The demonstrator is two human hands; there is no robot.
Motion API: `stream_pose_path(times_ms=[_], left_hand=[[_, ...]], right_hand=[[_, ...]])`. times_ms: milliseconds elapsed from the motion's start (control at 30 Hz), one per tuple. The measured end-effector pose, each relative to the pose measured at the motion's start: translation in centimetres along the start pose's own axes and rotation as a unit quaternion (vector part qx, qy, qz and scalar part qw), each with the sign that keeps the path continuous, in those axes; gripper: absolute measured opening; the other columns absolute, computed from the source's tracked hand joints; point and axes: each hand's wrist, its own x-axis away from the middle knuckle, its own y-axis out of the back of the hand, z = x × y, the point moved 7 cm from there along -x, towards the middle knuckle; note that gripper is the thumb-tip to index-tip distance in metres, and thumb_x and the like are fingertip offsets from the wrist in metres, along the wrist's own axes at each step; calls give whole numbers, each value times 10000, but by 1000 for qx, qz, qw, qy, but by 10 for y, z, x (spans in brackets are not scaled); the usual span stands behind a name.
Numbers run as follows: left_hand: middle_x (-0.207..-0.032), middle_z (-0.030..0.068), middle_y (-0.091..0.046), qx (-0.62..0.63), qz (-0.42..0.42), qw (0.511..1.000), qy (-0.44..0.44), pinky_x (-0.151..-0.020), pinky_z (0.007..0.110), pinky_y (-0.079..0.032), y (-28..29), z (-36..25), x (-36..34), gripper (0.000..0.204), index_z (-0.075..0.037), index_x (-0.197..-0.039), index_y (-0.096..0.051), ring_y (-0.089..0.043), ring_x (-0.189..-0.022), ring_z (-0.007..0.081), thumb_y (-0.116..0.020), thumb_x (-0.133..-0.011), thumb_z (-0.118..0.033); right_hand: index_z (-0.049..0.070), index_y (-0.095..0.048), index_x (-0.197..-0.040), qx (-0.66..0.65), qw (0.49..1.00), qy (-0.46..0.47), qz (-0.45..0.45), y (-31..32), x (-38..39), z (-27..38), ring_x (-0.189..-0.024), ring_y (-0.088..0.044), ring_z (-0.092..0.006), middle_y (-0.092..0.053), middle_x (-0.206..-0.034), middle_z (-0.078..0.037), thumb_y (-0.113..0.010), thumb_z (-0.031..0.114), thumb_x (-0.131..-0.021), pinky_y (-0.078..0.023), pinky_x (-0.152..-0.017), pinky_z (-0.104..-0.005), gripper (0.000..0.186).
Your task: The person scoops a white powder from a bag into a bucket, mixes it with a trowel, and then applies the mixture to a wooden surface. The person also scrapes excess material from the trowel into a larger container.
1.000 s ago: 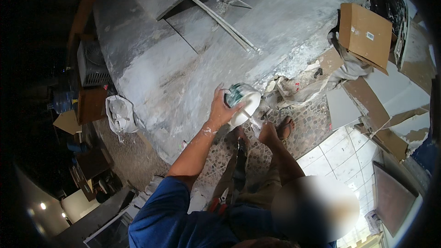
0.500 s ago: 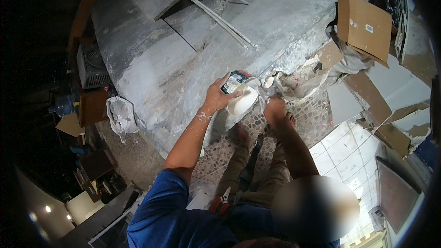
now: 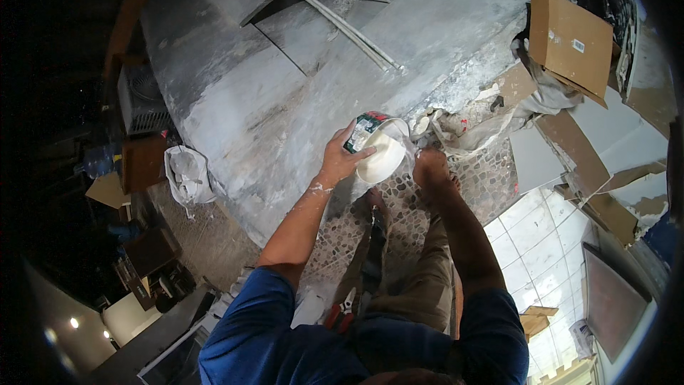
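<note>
My left hand point(image 3: 339, 155) is closed around a white plastic tub point(image 3: 366, 127) with a dark green and red label. The tub is tipped so that its mouth faces me, and pale cream matter coats its inside. Beside the mouth, my right hand point(image 3: 432, 168) is closed in a fist. A thin, greyish, blade-like tool point(image 3: 410, 160) shows faintly between the fist and the tub's rim; its handle is hidden in my fingers. White smears mark my left wrist.
A dusty grey slab point(image 3: 271, 114) spreads ahead, with long white strips point(image 3: 342, 21) on it. Cardboard point(image 3: 570, 46) and broken boards point(image 3: 581, 135) lie at right. A white sack point(image 3: 189, 175) stands at left. Red-handled cutters point(image 3: 345, 309) hang at my waist above pebbled flooring.
My right fist has shifted slightly right, away from the tub's mouth, and the blade-like tool shows less. The left hand keeps its hold on the tub, which has moved slightly right.
</note>
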Motion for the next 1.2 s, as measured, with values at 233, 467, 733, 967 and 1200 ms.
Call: stream_pose_path(times_ms=[233, 467, 733, 967, 1200], left_hand=[[-1193, 174, -599, -27, -34, 999, 5, -967, 315, -467, 5, 13, 1, 885, -2, -1412, -462, -596, -1118, 246, -880, -698, -317], [-1220, 161, -573, -20, -3, 1000, 6, -991, 316, -445, -1, 8, -6, 859, -45, -1430, -458, -568, -1137, 229, -874, -711, -265], [-1225, 155, -565, -43, 2, 999, 4, -990, 310, -441, -1, 8, -7, 855, -60, -1441, -449, -561, -1135, 215, -872, -720, -245], [-1242, 157, -561, -48, 0, 999, -9, -991, 313, -441, -2, 2, -6, 868, -53, -1436, -453, -558, -1145, 222, -879, -706, -249], [-1208, 182, -584, -72, -23, 996, -54, -953, 327, -479, -8, -21, 1, 885, -41, -1405, -487, -605, -1104, 270, -885, -673, -338]], right_hand=[[42, -674, -745, -18, 999, 36, 26, 30, 21, 21, -741, -669, -339, -667, -780, -174, -620, 118, -746, -525, -661, -442, 94], [70, -712, -830, 19, 999, -10, 48, 8, -1, -9, -781, -674, -311, -655, -759, -141, -650, 167, -731, -535, -672, -441, 152], [57, -703, -805, -3, 1000, -3, -6, 23, 1, 2, -750, -661, -319, -656, -779, -153, -645, 132, -726, -524, -654, -440, 123], [-5, -658, -937, 38, 999, 17, 21, 7, 7, 8, -743, -667, -336, -642, -809, -191, -615, 124, -765, -532, -650, -434, 220], [-40, -644, -943, -99, 989, -62, 91, -56, 63, 18, -826, -648, -411, -632, -929, -241, -615, 120, -775, -525, -763, -486, 234]])
